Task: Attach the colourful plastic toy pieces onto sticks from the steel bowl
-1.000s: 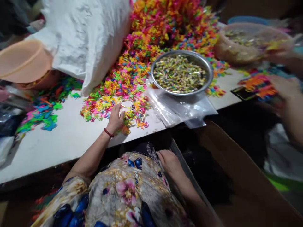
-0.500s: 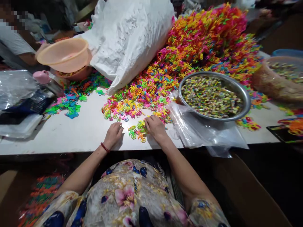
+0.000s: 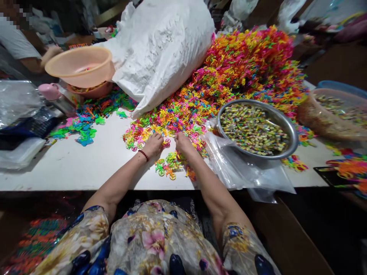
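Observation:
Small, bright plastic toy bicycles lie in a loose spread at the near edge of a big heap. My left hand, with a dark red bead bracelet at the wrist, is closed at this edge, a pink toy bicycle at its fingertips. Just to the right, my right hand has its fingers bent together over the pieces; what they hold is hidden. Nearer to me, a small group of green, yellow and orange toy bicycles lies on the white table, partly beside my right forearm.
A steel bowl of small wrapped pieces stands at the right on clear plastic bags. Behind are a large white sack and the colourful heap. At left are a peach basin, a pink-lidded bottle and another person's arm.
Both hands have moved forward to the pile's edge, the left one also to the right. More orange pieces now show beside my right forearm. The view has shifted slightly.

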Tool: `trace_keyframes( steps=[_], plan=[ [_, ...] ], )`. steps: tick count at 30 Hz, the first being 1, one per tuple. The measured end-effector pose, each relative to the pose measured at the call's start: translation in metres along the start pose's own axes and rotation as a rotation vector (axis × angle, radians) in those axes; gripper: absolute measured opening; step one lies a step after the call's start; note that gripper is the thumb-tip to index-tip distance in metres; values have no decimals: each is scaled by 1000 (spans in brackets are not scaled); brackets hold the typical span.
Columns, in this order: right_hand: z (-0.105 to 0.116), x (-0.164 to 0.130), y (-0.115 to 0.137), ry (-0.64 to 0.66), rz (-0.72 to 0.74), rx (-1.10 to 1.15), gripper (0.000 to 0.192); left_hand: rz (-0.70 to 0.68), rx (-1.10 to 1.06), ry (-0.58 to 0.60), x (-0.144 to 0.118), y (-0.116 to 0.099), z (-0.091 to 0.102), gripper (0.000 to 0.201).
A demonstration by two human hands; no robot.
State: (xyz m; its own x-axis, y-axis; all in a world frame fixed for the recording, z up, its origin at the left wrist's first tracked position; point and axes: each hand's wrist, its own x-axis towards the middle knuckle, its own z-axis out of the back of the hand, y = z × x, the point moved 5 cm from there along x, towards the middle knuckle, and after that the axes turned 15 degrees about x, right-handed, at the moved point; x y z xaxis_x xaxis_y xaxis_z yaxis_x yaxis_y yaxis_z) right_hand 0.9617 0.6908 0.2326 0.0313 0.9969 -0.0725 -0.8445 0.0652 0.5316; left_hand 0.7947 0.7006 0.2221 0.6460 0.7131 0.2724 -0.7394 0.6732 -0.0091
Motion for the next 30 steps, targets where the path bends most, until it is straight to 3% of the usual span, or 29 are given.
trace_keyframes(
  steps=[6,10,13,16,18,21,25,28,30],
  plan=[
    [13,10,-11,-57,-42,-23,32,-17,-44,-76,-20,12,8,11],
    [3,18,-3,17,-18,-44,23,155,-181,-204,-31,26,27,12],
    [3,21,4,34,-40,-41,24,287,-263,-224,-37,38,34,13],
    [16,16,9,-42,-89,37,30,333,-252,-219,-45,46,37,23],
    [27,2,14,-145,-83,192,31,302,-197,-198,-50,45,38,32],
    [33,-33,21,-251,17,537,25,137,-135,-114,-51,32,36,33],
    [14,-87,26,-182,62,960,36,-83,-54,-34,-39,7,33,30],
    [-8,-118,28,-87,24,1145,36,-90,10,41,-20,-3,25,32],
    [-19,-132,29,-28,-30,1248,36,-76,15,107,-7,-7,18,15]
  ],
)
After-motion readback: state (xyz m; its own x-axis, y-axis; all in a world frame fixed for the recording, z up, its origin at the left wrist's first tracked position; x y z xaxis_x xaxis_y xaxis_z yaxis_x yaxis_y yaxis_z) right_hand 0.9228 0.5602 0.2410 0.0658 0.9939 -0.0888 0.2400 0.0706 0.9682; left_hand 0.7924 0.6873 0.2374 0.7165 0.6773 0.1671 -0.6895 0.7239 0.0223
